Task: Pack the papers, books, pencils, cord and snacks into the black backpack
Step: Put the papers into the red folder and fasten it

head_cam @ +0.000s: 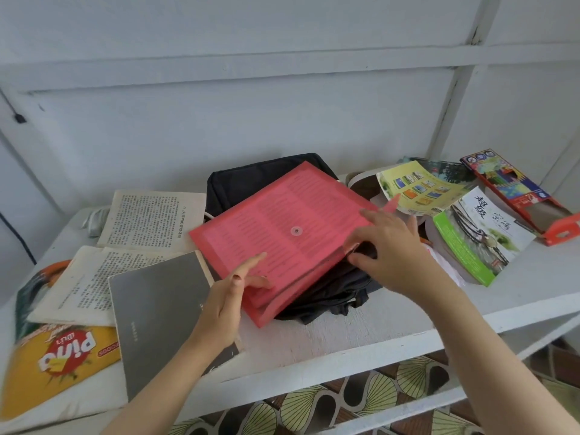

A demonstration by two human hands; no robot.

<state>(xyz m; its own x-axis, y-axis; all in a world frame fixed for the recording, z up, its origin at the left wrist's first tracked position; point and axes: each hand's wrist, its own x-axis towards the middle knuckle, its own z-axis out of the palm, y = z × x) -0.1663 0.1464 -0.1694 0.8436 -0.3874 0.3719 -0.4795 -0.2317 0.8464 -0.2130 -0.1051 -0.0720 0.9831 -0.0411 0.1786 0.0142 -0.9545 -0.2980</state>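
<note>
A red plastic folder [282, 227] full of papers lies tilted on the black backpack [251, 180], which rests flat on the white shelf [345, 334]. My left hand [229, 296] grips the folder's near edge. My right hand [389, 249] pinches the backpack's dark fabric beside the folder's right corner. Loose printed pages [150, 215] and a grey notebook [157, 312] sit to the left. A yellow snack bag [53, 362] lies at far left. A book with a green spine [477, 237], a yellow booklet [417, 186] and a coloured pencil box [514, 189] are at right.
A white cord [94, 221] peeks out behind the pages at left. The white wall panel stands close behind the backpack. A lower shelf rail [408, 400] and patterned floor tiles [361, 400] show below the front edge.
</note>
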